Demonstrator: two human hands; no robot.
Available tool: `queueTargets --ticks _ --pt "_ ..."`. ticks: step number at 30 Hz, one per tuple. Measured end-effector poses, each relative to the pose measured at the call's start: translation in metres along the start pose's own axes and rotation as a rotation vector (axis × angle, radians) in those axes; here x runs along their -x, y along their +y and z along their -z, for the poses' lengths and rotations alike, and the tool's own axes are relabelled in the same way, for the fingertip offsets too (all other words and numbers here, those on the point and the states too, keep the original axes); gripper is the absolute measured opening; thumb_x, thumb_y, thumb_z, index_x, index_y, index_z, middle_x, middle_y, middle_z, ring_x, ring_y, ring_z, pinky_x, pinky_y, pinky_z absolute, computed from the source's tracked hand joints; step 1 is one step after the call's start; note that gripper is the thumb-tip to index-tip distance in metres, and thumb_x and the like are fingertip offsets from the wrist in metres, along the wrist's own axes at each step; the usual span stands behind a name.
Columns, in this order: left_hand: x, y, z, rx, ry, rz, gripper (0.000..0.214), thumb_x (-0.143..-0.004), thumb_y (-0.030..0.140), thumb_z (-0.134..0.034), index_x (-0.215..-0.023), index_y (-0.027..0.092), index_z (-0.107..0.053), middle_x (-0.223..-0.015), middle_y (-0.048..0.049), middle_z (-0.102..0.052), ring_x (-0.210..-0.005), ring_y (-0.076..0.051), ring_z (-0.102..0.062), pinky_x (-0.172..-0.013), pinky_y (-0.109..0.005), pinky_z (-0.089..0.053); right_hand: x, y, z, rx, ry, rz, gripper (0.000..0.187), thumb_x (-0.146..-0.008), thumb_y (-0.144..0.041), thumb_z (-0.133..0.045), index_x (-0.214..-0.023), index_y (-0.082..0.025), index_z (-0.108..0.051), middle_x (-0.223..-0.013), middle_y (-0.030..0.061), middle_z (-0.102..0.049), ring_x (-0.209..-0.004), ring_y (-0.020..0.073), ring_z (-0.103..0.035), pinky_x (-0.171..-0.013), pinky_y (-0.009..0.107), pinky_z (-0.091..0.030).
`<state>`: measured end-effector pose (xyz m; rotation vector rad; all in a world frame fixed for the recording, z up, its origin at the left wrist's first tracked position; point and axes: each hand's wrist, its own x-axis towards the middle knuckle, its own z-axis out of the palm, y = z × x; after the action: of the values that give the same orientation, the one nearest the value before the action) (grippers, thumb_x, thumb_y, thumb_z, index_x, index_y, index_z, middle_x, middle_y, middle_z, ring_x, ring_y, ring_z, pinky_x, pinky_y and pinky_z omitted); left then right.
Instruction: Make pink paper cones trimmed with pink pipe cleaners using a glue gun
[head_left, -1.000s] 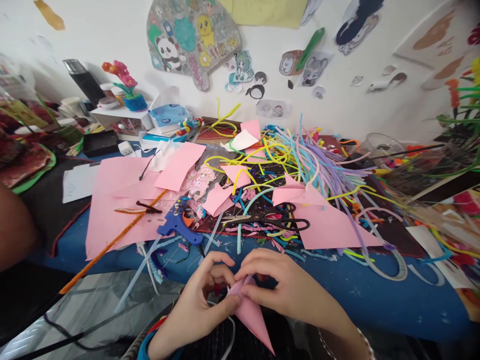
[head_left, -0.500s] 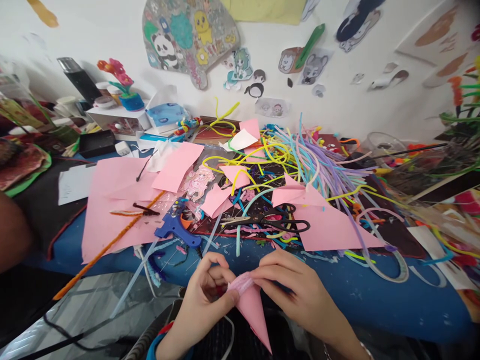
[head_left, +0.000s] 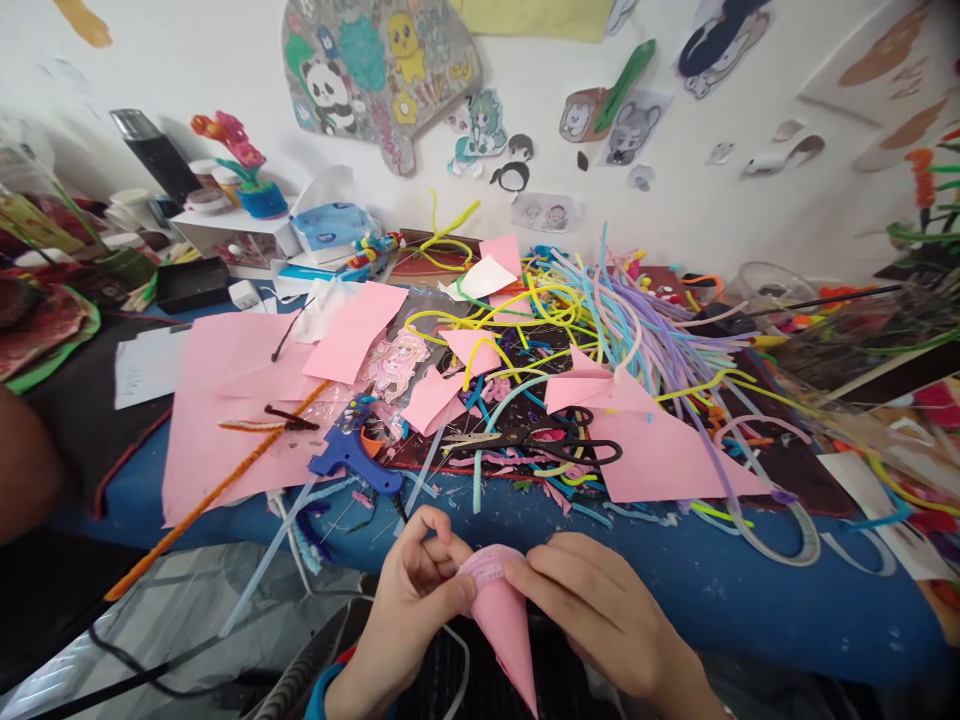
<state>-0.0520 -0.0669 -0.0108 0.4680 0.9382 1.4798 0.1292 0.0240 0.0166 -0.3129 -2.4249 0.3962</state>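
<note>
Both my hands hold a pink paper cone [head_left: 504, 625] low in the middle of the view, its tip pointing down. My left hand [head_left: 411, 610] pinches the cone's wide top from the left, with something small and red half hidden in the fingers. My right hand [head_left: 600, 610] presses its fingers on the cone's rim from the right. Just beyond my hands is the front edge of the blue table [head_left: 720, 580].
On the table lie black scissors [head_left: 551, 443], a blue glue gun [head_left: 352, 455], pink paper sheets [head_left: 225, 400] and a heap of coloured pipe cleaners [head_left: 630, 320]. A tissue box [head_left: 334, 222] and a black bottle [head_left: 154, 155] stand at the back left. Another person's arm [head_left: 22, 470] is at the left edge.
The cone's top has turned upward and rounder between my fingers. My right hand slid lower and further right on the cone; the view shifted slightly.
</note>
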Motion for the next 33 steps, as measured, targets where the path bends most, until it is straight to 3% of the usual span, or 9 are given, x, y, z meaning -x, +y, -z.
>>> queueTargets --ticks 5,8,15,21,33 --pt "0.001 -0.001 0.001 -0.005 -0.007 -0.006 0.036 -0.078 0.024 -0.079 -0.087 0.022 -0.045 -0.067 0.0057 -0.066 -0.058 -0.006 -0.056 -0.054 -0.016 -0.042 0.000 -0.002 0.004 -0.322 -0.028 -0.354 0.031 -0.096 -0.009 -0.050 -0.117 -0.023 -0.069 -0.093 0.0054 -0.066 -0.085 0.0164 -0.063 -0.075 0.027 -0.055" --pt "0.001 -0.003 0.001 -0.001 -0.008 -0.009 0.035 -0.079 0.024 -0.079 -0.086 0.022 -0.045 -0.069 0.0055 -0.066 -0.058 -0.007 -0.056 -0.055 -0.016 -0.043 -0.002 -0.003 0.005 -0.391 0.018 -0.437 0.028 -0.092 -0.008 -0.058 -0.106 -0.026 -0.073 -0.087 0.0022 -0.065 -0.080 0.0146 -0.062 -0.071 0.024 -0.053" --pt "0.002 -0.005 -0.002 0.039 0.038 -0.047 0.037 -0.077 0.025 -0.079 -0.083 0.022 -0.043 -0.068 0.0067 -0.063 -0.058 -0.007 -0.054 -0.055 -0.017 -0.044 0.003 -0.009 -0.005 -0.303 0.096 -0.379 0.036 -0.091 -0.001 -0.053 -0.110 -0.024 -0.071 -0.088 0.0036 -0.064 -0.083 0.0157 -0.061 -0.073 0.025 -0.052" --pt "0.000 -0.004 -0.008 0.076 0.116 -0.050 0.044 -0.072 0.028 -0.083 -0.079 0.022 -0.040 -0.061 0.0086 -0.057 -0.053 -0.007 -0.048 -0.051 -0.017 -0.040 0.006 -0.014 -0.006 -0.294 0.080 -0.372 0.040 -0.091 0.001 -0.045 -0.115 -0.021 -0.068 -0.096 0.0070 -0.064 -0.091 0.0168 -0.062 -0.078 0.026 -0.054" --pt "-0.004 -0.006 -0.010 0.206 0.165 0.016 0.041 -0.069 0.025 -0.083 -0.077 0.022 -0.043 -0.059 0.0093 -0.054 -0.053 -0.006 -0.048 -0.052 -0.016 -0.041 0.008 -0.023 -0.020 -0.299 0.273 -0.462 0.030 -0.088 0.000 -0.055 -0.105 -0.023 -0.063 -0.091 0.0030 -0.073 -0.084 0.0157 -0.069 -0.079 0.025 -0.057"
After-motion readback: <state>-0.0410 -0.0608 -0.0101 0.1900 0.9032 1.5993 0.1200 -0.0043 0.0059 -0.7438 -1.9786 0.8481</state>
